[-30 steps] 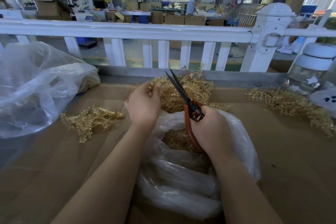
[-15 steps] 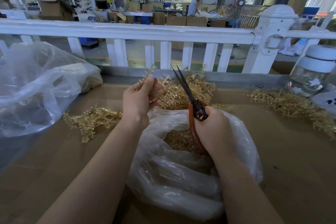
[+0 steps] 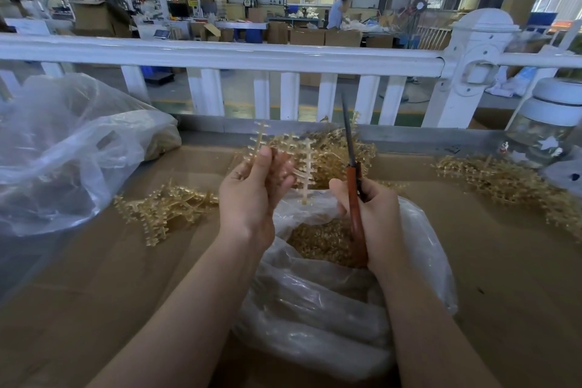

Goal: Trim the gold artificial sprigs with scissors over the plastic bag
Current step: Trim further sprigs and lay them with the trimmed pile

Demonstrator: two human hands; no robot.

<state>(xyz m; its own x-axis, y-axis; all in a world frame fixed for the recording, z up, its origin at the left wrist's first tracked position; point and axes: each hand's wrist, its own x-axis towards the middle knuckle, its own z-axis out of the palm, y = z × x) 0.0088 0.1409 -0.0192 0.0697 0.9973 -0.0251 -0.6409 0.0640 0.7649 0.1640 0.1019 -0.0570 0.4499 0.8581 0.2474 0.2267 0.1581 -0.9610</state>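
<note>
I'm between cuts — my left hand (image 3: 252, 195) pinches a gold sprig (image 3: 307, 173) upright above the plastic bag (image 3: 419, 249), my right hand (image 3: 374, 214) grips the scissors (image 3: 352, 179), blades together. Next: open them onto the stem.

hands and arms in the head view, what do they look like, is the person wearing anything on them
Both forearms come in bare from the bottom edge: no sleeves show in the frame. The left hand and the right hand wear no gloves. No watch, bracelet or ring can be seen on either wrist or hand, and there are no markings or tape on them.
</note>
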